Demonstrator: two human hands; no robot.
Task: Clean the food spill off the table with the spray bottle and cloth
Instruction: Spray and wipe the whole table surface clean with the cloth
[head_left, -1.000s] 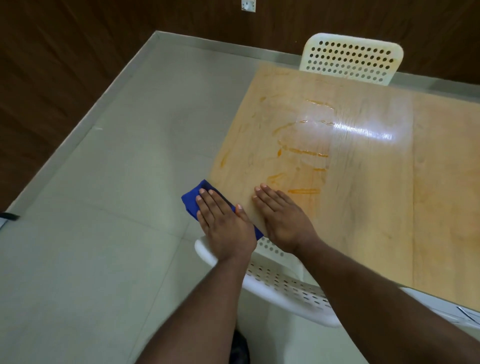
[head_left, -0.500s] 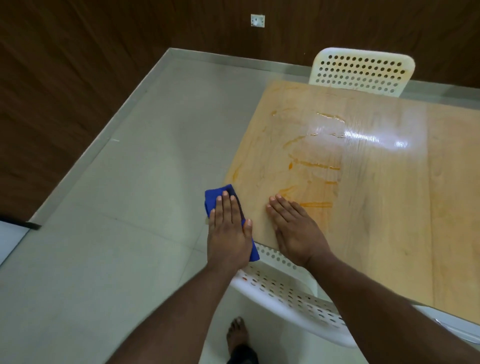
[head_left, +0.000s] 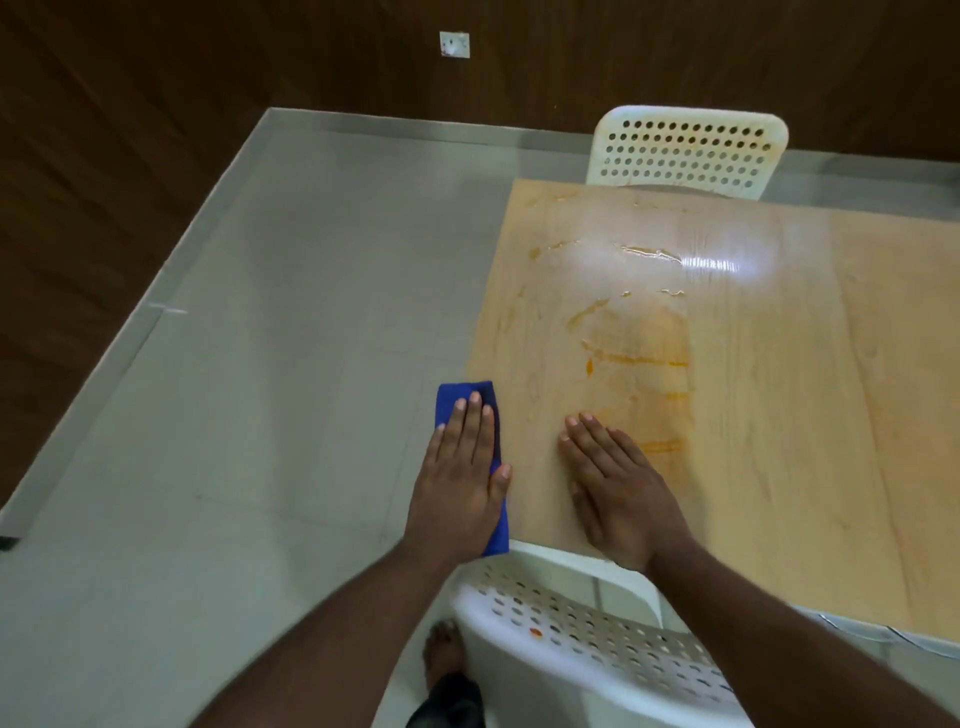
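Flat fingers (head_left: 470, 423) on blue cloth (head_left: 452, 396), white chair (head_left: 587, 639) beside table (head_left: 779, 415)

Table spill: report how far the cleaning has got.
Done: the spill looks wetted and smeared; glossy streaks catch the light. In hand: the left hand presses the blue cloth flat at the table's left edge; the right hand rests flat on the wood. Left: orange streaks remain mid-table. No spray bottle in view.

wooden table (head_left: 779, 467), orange smears (head_left: 639, 358), blue cloth (head_left: 467, 397)
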